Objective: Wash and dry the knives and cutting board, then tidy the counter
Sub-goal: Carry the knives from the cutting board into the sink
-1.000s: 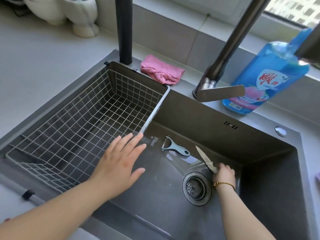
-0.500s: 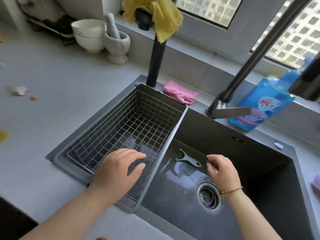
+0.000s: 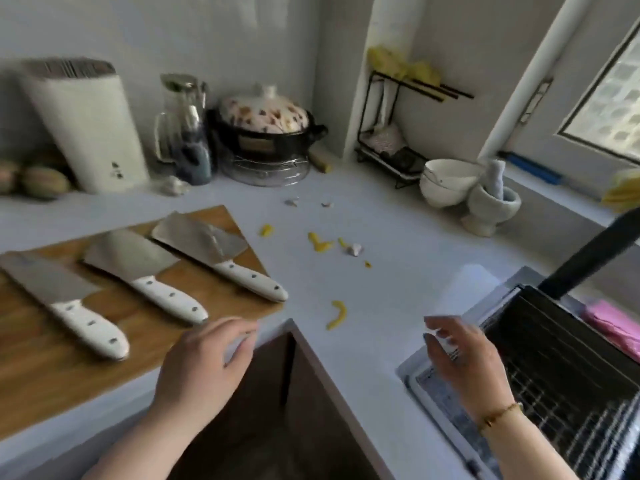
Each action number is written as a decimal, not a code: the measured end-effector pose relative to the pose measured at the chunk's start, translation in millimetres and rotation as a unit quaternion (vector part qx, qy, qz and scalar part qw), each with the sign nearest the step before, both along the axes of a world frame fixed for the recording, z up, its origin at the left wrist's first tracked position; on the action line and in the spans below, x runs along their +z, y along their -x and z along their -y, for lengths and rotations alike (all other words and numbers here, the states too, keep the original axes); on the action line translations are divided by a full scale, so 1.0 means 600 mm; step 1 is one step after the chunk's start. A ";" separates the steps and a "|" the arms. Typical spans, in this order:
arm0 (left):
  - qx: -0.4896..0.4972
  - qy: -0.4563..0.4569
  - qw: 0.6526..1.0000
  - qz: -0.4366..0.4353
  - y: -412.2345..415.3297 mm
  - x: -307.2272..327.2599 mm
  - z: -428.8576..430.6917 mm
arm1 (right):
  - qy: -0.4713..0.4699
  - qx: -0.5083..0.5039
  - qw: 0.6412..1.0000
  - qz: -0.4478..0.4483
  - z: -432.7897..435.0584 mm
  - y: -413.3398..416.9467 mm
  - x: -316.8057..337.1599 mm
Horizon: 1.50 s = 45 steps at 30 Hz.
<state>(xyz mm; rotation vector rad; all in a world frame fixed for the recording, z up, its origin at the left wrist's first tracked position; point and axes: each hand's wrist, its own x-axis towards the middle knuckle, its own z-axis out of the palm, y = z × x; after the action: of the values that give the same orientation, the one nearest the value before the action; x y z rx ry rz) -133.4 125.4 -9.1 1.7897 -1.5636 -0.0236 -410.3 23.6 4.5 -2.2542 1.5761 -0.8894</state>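
At the far left I see 2 striped round fruits [image 3: 38, 181] beside a tall white knife block [image 3: 86, 126]. In front of them a wooden cutting board [image 3: 38, 372] lies on the pale grey counter [image 3: 398, 237]. It carries 3 broad steel cleavers with white riveted handles, side by side and apart, blades pointing away and to the left: the left cleaver [image 3: 65, 303], the middle cleaver [image 3: 145, 275] and the right cleaver [image 3: 221, 261]. The right one's handle reaches the board's right edge.

Behind the board stand a clear glass jug [image 3: 183, 133] and a black pot with a flowered lid [image 3: 263, 123].

My left hand [image 3: 204, 372] hovers just beside the board's near right corner, near the middle cleaver's handle. Its fingers are loosely curled and hold nothing.

Yellow peel scraps [image 3: 336, 315] and small white bits litter the counter between the board and the sink.

My right hand [image 3: 464, 368], with a gold bracelet on the wrist, hangs over the left rim of the wire basket [image 3: 571, 375] set in the sink. Its fingers are loosely bent and blurred, and I see nothing in them.

Further back are a black wire rack [image 3: 391, 140], stacked white bowls [image 3: 446, 181] and a white mortar with pestle [image 3: 491, 202]. A black tap post [image 3: 588, 258] rises behind the basket, with a pink cloth [image 3: 613, 327] just beside it.
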 end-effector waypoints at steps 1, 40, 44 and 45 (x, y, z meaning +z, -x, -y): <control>0.018 -0.009 1.000 0.003 -0.031 0.001 -0.008 | 0.002 0.021 1.000 -0.004 0.007 -0.045 0.000; -0.051 -0.266 0.944 0.189 -0.255 -0.044 0.024 | -0.067 0.082 0.948 -0.299 0.030 -0.400 0.009; -0.033 -0.206 0.969 0.136 -0.233 -0.053 0.019 | 0.041 0.036 0.976 -0.211 0.029 -0.324 0.012; -0.031 -0.179 0.975 0.127 -0.216 -0.049 0.023 | 0.064 0.026 0.976 -0.206 0.027 -0.302 0.013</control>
<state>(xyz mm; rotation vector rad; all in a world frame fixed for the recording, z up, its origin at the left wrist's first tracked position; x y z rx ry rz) -3.9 111.8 -38.2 2.0853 -1.8911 -0.1183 -229.0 7.5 12.5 -2.6928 1.6474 -0.5439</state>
